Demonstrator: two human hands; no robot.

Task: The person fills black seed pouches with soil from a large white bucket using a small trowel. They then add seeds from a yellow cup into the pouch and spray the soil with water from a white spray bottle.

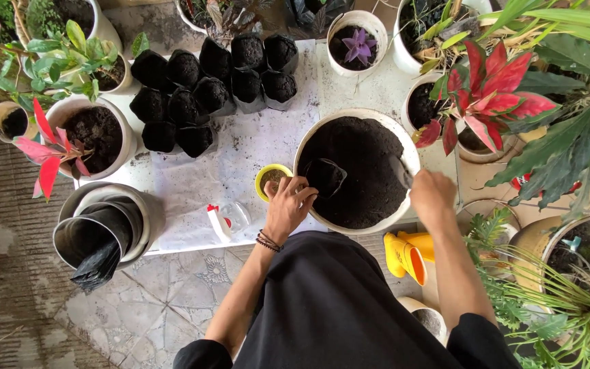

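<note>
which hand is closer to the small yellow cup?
Left. The left hand sits right beside the small yellow cup, holding a black bag. The right hand is across the big white soil pot, far from it.

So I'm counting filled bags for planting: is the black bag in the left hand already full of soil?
No: the black bag held by the left hand over the large soil basin is open and looks empty inside.

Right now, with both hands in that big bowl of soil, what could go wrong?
The left hand holds a small black grow bag open over the white soil bowl; it looks floppy, so soil could spill onto the sheet. The right hand works near the bowl's rim and could push soil over.
</note>
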